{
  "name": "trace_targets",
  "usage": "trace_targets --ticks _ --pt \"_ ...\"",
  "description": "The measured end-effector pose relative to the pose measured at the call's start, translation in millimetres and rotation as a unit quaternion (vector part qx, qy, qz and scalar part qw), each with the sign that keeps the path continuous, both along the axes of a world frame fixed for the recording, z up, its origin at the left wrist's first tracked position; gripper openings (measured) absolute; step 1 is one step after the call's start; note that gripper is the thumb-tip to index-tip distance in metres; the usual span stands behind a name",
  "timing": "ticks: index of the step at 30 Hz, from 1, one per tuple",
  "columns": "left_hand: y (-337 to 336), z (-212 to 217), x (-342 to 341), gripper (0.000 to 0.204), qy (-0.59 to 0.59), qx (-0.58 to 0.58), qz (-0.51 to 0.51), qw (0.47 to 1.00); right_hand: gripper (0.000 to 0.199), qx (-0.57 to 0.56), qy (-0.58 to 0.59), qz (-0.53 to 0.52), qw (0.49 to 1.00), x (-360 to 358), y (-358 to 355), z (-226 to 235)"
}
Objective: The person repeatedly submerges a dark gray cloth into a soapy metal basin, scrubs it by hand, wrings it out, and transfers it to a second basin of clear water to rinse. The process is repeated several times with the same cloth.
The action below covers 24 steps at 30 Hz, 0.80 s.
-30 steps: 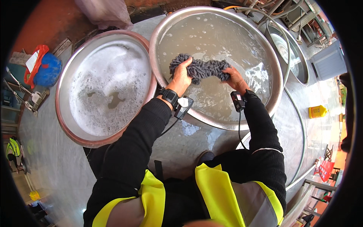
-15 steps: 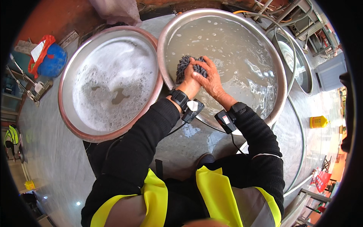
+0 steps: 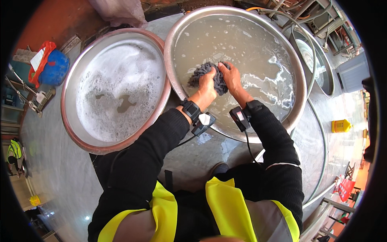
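Note:
A dark grey, shaggy chenille cloth point(image 3: 219, 82) is bunched between my two hands over a large round metal basin point(image 3: 169, 60) of cloudy water. My left hand point(image 3: 206, 88) grips its left part, thumb on top. On the other side, my right hand point(image 3: 232, 78) has its fingers curled round the right part. The cloth sits at or just above the water; its underside is hidden. Both wrists carry black strapped devices.
Left of it stands a second basin point(image 3: 67, 101) full of white suds. A hose point(image 3: 321, 137) curves along the right, past a smaller metal tub point(image 3: 331, 76). A yellow jug point(image 3: 341, 126) stands on the floor at right; a blue bucket point(image 3: 56, 68) is far left.
My hands were pressed together around the cloth, squeezing it. Now they have moved apart and slightly nearer to me, and the cloth is looser and more spread out between them.

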<state>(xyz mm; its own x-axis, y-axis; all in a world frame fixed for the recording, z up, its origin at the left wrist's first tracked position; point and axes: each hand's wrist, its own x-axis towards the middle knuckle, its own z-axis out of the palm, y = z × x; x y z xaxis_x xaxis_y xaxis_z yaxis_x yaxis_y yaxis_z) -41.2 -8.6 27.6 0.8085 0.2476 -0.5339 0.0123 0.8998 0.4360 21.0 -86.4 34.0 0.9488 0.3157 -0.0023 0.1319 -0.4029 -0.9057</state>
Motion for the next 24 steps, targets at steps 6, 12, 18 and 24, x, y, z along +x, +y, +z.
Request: trace_targets --ticks 6,12,18,24 --pt "32.5 -2.2 0.3 0.043 -0.07 0.069 -0.098 0.99 0.024 0.033 -0.328 0.183 0.926 -48.1 -1.8 30.0" --pt "-1.2 -8.1 -3.0 0.03 0.014 0.019 -0.006 1.0 0.032 -0.078 -0.228 0.036 0.97 -16.3 -3.4 4.6" --pt "7.6 -3.8 2.9 0.033 -0.011 0.118 -0.131 0.984 0.047 0.09 0.167 -0.064 0.98 63.3 -36.2 -36.9" --pt "43.1 -4.6 3.1 0.039 0.156 0.313 -0.3 0.888 0.049 -0.105 -0.089 0.198 0.97 60.6 -84.8 -56.3"
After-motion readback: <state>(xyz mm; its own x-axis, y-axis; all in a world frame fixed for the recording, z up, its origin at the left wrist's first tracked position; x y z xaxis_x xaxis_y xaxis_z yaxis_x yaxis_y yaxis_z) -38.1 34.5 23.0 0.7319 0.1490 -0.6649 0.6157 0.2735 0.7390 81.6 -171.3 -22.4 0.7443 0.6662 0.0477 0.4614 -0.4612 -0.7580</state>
